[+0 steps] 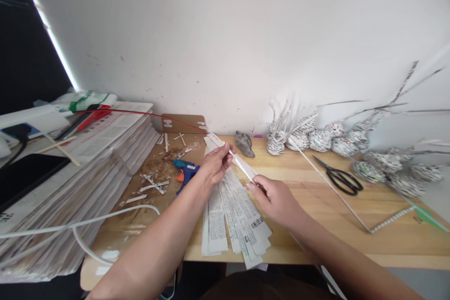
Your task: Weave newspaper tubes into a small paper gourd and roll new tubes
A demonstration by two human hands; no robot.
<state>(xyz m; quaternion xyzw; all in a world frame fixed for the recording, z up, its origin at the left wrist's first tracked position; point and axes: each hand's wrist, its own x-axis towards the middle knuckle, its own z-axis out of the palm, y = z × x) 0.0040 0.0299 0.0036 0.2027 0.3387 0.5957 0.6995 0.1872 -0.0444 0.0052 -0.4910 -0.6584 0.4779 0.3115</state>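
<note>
Both my hands are closed on a narrow strip of white paper (242, 165), held slantwise above the table. My left hand (218, 163) pinches it near its middle, where it looks partly rolled. My right hand (274, 197) grips its lower right end between thumb and fingers. A thin red-and-dark line (165, 117), a rod or wire, runs from the left to the strip's far end. Below my hands lie several fanned-out newspaper strips (242, 225). A blue glue gun (189, 176) lies left of them, partly behind my left forearm.
A tall newspaper stack (116, 168) with a phone (33, 178) on top stands left. White cables (116, 213) cross before it. Paper scraps (153, 185) litter a brown board (140, 215). Right are black scissors (342, 180), woven paper shapes (319, 140) with protruding sticks, and a grey lump (245, 143).
</note>
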